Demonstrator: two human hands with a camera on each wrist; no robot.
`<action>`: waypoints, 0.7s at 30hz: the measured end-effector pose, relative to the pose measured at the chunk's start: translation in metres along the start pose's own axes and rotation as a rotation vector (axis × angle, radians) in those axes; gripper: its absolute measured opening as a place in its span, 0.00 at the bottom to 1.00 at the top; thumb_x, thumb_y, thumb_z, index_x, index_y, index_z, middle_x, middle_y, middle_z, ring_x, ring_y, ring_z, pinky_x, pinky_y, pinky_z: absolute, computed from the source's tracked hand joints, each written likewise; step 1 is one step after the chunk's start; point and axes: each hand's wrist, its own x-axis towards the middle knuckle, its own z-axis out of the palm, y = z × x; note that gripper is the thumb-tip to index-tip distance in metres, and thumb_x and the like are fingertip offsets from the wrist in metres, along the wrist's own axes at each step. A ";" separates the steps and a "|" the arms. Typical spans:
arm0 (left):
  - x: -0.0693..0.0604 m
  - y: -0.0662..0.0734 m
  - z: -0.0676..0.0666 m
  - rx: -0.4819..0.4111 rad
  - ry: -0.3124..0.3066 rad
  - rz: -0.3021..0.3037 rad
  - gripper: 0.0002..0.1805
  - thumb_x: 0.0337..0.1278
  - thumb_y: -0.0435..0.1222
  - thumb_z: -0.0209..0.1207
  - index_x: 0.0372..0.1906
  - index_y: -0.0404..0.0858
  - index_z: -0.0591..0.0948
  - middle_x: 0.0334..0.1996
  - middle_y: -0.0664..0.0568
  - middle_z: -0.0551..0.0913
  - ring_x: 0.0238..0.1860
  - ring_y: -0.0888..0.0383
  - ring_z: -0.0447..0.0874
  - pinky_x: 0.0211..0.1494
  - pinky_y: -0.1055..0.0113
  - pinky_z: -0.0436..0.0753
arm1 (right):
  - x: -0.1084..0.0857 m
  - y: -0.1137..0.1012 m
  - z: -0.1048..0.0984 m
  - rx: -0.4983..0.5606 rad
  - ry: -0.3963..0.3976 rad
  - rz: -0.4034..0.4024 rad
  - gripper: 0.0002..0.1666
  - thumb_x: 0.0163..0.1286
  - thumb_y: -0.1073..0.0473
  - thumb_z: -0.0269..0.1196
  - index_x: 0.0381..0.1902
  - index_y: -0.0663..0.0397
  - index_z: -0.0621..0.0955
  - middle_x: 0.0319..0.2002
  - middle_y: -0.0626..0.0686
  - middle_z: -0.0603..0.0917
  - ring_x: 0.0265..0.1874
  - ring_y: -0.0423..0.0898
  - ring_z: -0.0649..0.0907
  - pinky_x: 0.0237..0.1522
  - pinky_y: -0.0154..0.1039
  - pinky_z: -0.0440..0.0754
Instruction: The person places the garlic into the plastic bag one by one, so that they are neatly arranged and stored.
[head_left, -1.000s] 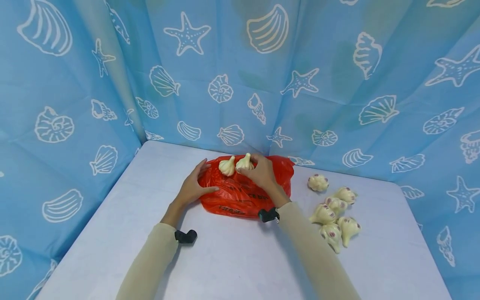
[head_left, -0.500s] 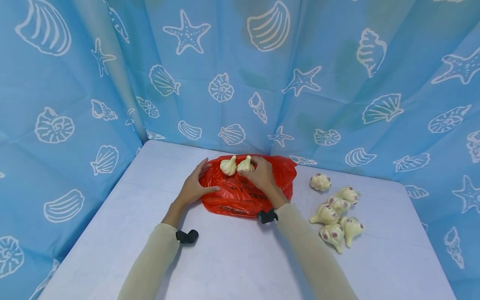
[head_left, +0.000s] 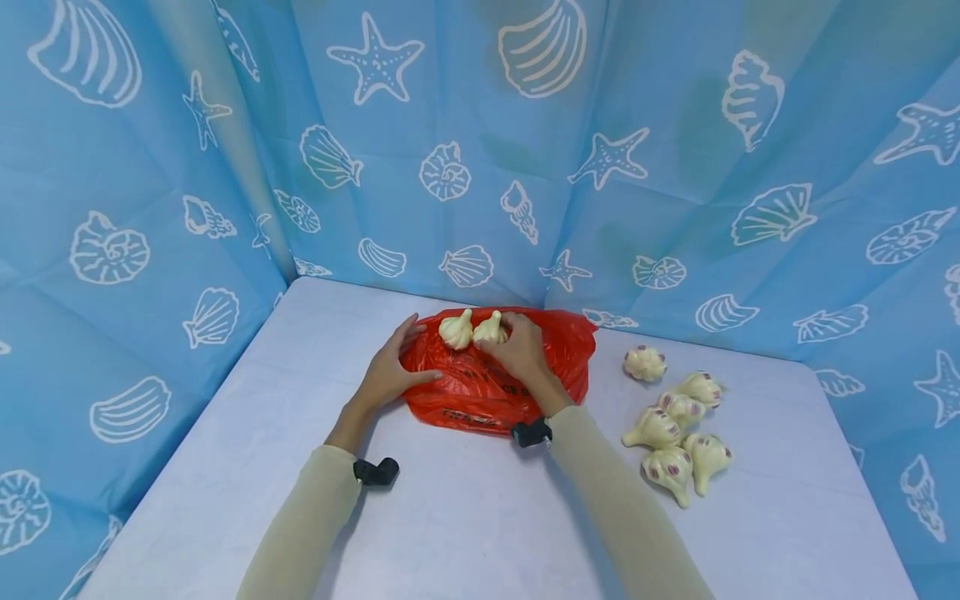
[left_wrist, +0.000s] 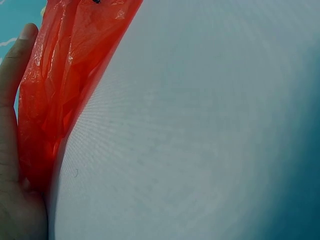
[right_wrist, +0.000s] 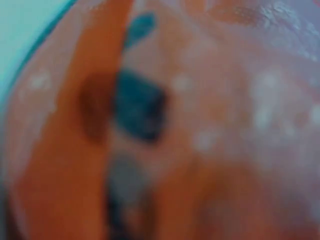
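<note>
A red plastic bag (head_left: 472,387) with dark print lies toward the back of the table. On its far part sit two pale garlic bulbs, stems up: the left bulb (head_left: 455,332) stands free, and beside it my right hand (head_left: 525,350) pinches the right bulb (head_left: 489,330) between thumb and fingers. At the bag's left end my left hand (head_left: 386,375) rests with fingers and thumb spread along the plastic. The left wrist view shows the thumb side of that hand (left_wrist: 12,155) against the bag (left_wrist: 65,90). Blurred red plastic (right_wrist: 240,130) fills most of the right wrist view.
Several purple-marked garlic bulbs (head_left: 666,468) lie grouped on the white table (head_left: 480,517) to the right. One single bulb (head_left: 644,363) lies behind them. A blue shell-print curtain (head_left: 480,167) hangs along the table's back and left side.
The right garlic bulb has come down slightly beside the left one, with my right hand still on it. My left hand stays put. The head view has shifted a little.
</note>
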 end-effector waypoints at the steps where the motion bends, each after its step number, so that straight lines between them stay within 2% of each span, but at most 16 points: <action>1: 0.000 0.000 0.000 0.000 0.001 0.000 0.59 0.39 0.51 0.76 0.77 0.50 0.53 0.70 0.55 0.66 0.70 0.51 0.62 0.62 0.46 0.73 | 0.000 0.000 0.001 0.003 0.000 0.001 0.33 0.56 0.53 0.75 0.57 0.62 0.78 0.50 0.56 0.82 0.47 0.51 0.80 0.51 0.46 0.82; 21: -0.001 0.000 -0.001 0.007 -0.003 -0.011 0.61 0.37 0.52 0.76 0.77 0.51 0.53 0.70 0.55 0.65 0.70 0.51 0.61 0.61 0.47 0.75 | -0.007 0.011 0.009 0.017 0.028 -0.052 0.31 0.56 0.51 0.74 0.53 0.57 0.77 0.47 0.53 0.82 0.44 0.49 0.79 0.51 0.46 0.82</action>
